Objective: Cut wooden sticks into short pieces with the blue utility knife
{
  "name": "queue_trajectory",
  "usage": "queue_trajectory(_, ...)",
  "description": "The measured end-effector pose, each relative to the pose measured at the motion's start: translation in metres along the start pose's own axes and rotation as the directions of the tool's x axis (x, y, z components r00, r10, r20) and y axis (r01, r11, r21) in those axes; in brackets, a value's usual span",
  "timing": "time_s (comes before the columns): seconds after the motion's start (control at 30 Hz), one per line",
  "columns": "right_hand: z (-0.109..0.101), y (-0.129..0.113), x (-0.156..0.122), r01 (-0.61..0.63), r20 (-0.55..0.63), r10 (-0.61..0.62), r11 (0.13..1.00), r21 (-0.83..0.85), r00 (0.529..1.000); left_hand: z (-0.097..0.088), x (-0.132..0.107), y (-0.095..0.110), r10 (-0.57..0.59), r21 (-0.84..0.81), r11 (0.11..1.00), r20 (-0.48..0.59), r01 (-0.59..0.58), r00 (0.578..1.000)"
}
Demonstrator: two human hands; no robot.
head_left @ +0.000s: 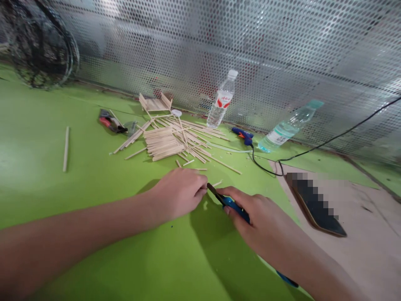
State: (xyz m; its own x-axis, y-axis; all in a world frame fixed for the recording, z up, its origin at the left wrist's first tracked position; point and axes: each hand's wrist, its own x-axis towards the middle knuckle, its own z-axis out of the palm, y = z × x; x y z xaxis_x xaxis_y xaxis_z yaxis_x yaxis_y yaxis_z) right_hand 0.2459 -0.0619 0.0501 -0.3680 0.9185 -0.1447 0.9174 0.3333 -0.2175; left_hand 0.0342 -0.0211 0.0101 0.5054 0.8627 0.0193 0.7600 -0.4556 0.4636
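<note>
the right hand (250,207) has its grip clamped on a blue-handled cutting tool (232,205), whose dark tip points up and left, right next to the left hand (180,190). the left hand is low over the green worktop (90,259) with its fingers curled inward; the fingertips are hidden, so i cannot tell whether that grip is together or clamped on something. a short bit of stick (217,183) shows just beyond the tool's tip; whether either touches it is unclear.

past the hands, a pile of thin wooden sticks (164,142) lies on the worktop, some lined up side by side and others fanned out at angles. behind it is a small frame (156,104) made of sticks. one thicker stick (66,149) lies alone to the left, and red-handled pliers (108,122) rest between it and the pile.

to the right of the pile, a clear bottle (221,102) with a white cap and a greenish bottle (291,127) stand near a perforated metal sheet (188,46). between them lies a blue glue gun (242,134) with a black cord (332,145). a phone (313,209), partly pixelated, lies on a pale board (360,251) beside the right arm.
</note>
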Motion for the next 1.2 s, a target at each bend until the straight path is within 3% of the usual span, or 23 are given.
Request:
queue_trajectory(0.87,-0.002,-0.002,-0.003,-0.031,0.030,0.032,0.999,-0.015,0.999,0.001,-0.001,0.000,0.009,0.017,1.000,0.016,-0.009,1.000)
queue_trajectory(1.2,0.003,-0.008,-0.003,-0.033,0.011,0.034,0.995,-0.098,0.999,0.002,0.000,-0.001,0.023,0.014,1.000,-0.007,-0.023,1.000)
